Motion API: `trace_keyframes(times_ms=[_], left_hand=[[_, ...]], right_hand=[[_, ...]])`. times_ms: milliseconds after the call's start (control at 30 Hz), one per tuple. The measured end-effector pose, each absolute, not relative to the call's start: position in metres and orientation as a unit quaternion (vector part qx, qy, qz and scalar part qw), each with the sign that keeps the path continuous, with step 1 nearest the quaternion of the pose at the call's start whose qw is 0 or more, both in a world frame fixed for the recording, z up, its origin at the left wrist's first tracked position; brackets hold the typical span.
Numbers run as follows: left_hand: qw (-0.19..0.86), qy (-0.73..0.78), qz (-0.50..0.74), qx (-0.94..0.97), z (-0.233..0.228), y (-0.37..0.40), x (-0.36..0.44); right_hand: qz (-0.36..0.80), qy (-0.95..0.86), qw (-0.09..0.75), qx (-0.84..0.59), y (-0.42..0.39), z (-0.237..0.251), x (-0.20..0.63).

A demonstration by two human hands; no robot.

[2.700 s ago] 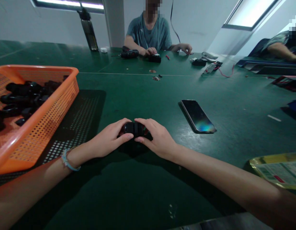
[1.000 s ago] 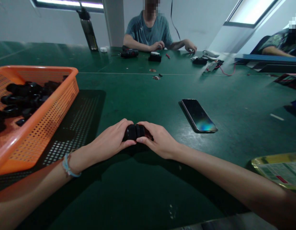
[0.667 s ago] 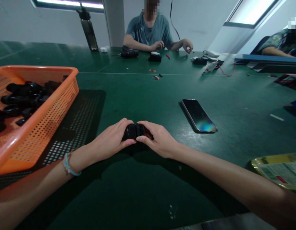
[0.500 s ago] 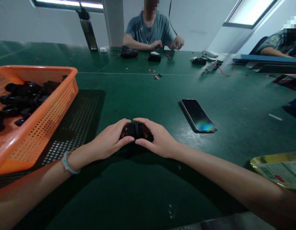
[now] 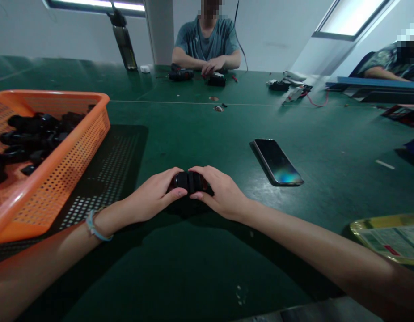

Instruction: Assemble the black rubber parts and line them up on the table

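Observation:
Just above the green table (image 5: pixel 207 250), a small glossy black part (image 5: pixel 188 182) with a groove across its middle sits between my two hands. My left hand (image 5: pixel 160 191) grips its left end, thumb in front and fingers behind. From the other side my right hand (image 5: pixel 218 190) holds the right end in the same way. The fingers cover both ends, so the part's full shape and exact kind are hidden. To the left, an orange perforated basket (image 5: pixel 89 138) contains several black parts (image 5: pixel 32 134).
A phone (image 5: pixel 277 162) lies right of my hands, and a yellow-edged package (image 5: pixel 388 237) at the right edge. Across the table sits a person (image 5: pixel 207 44) near a power drill (image 5: pixel 180 74). A dark bottle (image 5: pixel 124 44) stands at the back left; wired parts (image 5: pixel 294 89) lie back right.
My hands keep their hold on the black part, with only a slight shift of the right hand. The person opposite has brought both hands together near a black object on the table.

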State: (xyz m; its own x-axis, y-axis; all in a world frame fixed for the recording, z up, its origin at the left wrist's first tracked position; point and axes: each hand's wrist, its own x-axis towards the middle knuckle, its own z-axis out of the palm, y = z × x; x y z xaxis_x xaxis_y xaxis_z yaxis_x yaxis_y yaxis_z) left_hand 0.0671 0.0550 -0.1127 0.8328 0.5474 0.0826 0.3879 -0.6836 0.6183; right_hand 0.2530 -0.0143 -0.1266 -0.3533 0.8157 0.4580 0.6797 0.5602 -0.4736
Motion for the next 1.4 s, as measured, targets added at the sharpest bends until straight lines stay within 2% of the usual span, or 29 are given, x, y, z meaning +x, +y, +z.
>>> trace_keyframes(times_ms=[267, 933, 1200, 1400], left_hand=[[0.257, 0.25, 0.13, 0.924, -0.117, 0.055, 0.066], [0.137, 0.246, 0.132, 0.95, -0.116, 0.052, 0.068], [0.147, 0.259, 0.115, 0.947, -0.112, 0.052, 0.07], [0.22, 0.274, 0.127, 0.927, -0.112, 0.055, 0.069]], right_hand=[[0.111, -0.816, 0.319, -0.469, -0.016, -0.125, 0.252], [0.23, -0.773, 0.259, -0.532, -0.016, -0.115, 0.25], [0.234, -0.768, 0.273, -0.53, -0.015, -0.113, 0.25], [0.23, -0.772, 0.309, -0.506, -0.014, -0.119, 0.252]])
